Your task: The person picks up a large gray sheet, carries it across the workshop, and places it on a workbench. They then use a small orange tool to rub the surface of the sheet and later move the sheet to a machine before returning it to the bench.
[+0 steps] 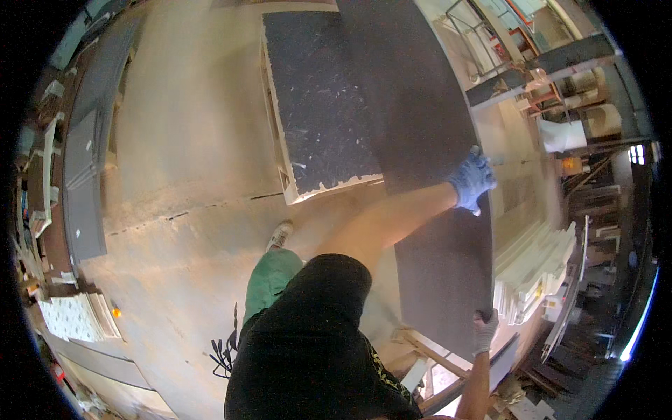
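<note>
A long dark grey panel (434, 280) stretches from the top of the view down to the lower right. My left hand (474, 180), in a blue glove, reaches across the panel and grips its right edge, thumb and fingers apart. Farther down the same edge, my right hand (485, 330), in a pale grey glove, is closed round the panel near its lower end. Both hands' fingertips are partly hidden at the edge. Beyond the panel's left side lies a stack topped by a dark, white-flecked sheet (318, 105) with a ragged pale border.
Pale strips (535, 273) are piled right of the panel. Under its lower end is a wooden frame (437, 358). More grey panels (84, 182) and speckled white sheets (77, 316) lie at the left. Black cords (224, 355) hang beside my body above the concrete floor (189, 154).
</note>
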{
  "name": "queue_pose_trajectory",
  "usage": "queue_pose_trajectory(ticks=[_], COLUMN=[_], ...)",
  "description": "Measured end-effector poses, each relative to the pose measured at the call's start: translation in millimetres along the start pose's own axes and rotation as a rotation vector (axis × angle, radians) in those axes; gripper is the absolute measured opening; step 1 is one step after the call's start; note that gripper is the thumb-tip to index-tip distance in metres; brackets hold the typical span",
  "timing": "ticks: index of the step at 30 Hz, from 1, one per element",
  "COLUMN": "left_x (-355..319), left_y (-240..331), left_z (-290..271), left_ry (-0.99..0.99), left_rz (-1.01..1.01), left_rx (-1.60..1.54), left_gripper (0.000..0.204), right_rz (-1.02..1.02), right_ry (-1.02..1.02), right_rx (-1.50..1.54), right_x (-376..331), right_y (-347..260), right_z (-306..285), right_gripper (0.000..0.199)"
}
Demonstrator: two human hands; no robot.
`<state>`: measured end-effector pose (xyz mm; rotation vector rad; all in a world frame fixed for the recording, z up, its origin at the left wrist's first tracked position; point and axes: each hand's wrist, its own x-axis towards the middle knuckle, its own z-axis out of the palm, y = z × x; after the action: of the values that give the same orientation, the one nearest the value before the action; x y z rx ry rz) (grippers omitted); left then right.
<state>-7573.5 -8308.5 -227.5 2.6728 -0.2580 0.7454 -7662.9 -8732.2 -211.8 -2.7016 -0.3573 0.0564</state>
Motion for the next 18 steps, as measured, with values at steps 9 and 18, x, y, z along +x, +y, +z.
queue_pose_trajectory(ticks=[9,18], left_x=[9,-16], left_y=[-12,7], left_z=[2,10], left_ry=[-0.068,0.234], left_rz=[-0.050,-0.249], left_rx=[0.019,-0.275], left_gripper=[0.082,0.069], right_rz=[0.014,0.210], right_ry=[0.029,-0.218], right_rx=[0.236,0.447], right_x=[21,-29], right_y=[2,24], right_z=[8,-16], right_gripper=[0.020,0.019])
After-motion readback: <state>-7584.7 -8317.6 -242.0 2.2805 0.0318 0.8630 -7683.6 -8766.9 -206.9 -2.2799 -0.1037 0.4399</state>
